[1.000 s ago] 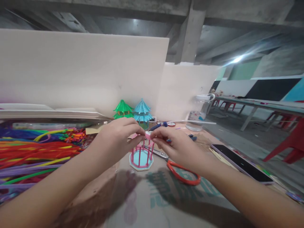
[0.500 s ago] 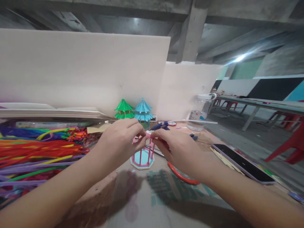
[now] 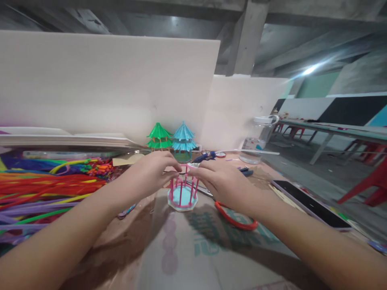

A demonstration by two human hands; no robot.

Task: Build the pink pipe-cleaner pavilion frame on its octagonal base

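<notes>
Standing upright on the printed sheet (image 3: 151, 262), the pink frame (image 3: 180, 195) sat in the middle, just below the fingertips of both hands. Its thin posts rose from an eight-sided base (image 3: 182, 209) with a pale blue floor, and pink bars joined some of them at the top. It looked very light, probably light enough to slide or tip at a nudge. The posts seemed slender and likely to bend or come loose under a squeeze; what they were made of could not be told. The flat rim of the base looked the surest place to hold, with the upper bars fit only for a soft pinch.

The left hand (image 3: 152, 172) was at the frame's upper left, thumb and forefinger parted, with nothing seen between them. The right hand (image 3: 226, 182) reached over the upper right, fingers stretched out; whether they gripped the rim there could not be told.

Scissors (image 3: 231, 222) lay beside the base, partly under the right hand, crowding that side. Behind stood a green tower (image 3: 159, 133) and a blue tower (image 3: 183, 136), with a dark blue tool (image 3: 208, 157) near them. Colored strips (image 3: 51, 189) filled the left, while a phone (image 3: 313, 205) and a bottle (image 3: 255, 143) stayed well apart on the right.
</notes>
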